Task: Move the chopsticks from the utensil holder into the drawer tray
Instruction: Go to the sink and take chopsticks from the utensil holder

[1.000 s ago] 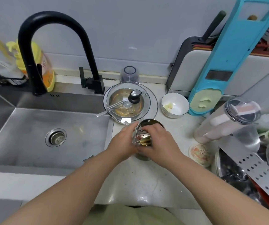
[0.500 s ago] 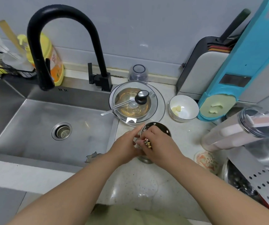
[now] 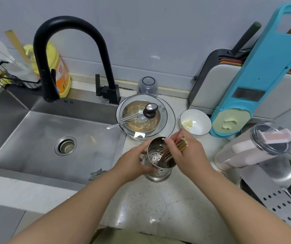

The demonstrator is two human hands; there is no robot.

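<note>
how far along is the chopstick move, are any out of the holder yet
Early. Done: nothing; no drawer tray is in view. In hand: the right hand grips the bunch of chopsticks, their lower ends still inside the utensil holder, which the left hand steadies on the counter. Left: lift them clear, carry them over and lay them in the tray.

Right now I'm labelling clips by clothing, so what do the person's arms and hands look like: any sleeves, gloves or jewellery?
Both forearms are bare up to the frame edge: no sleeves, gloves, watch or bracelet show. The left hand and right hand carry no rings that I can see. The fingers are bare.
</note>
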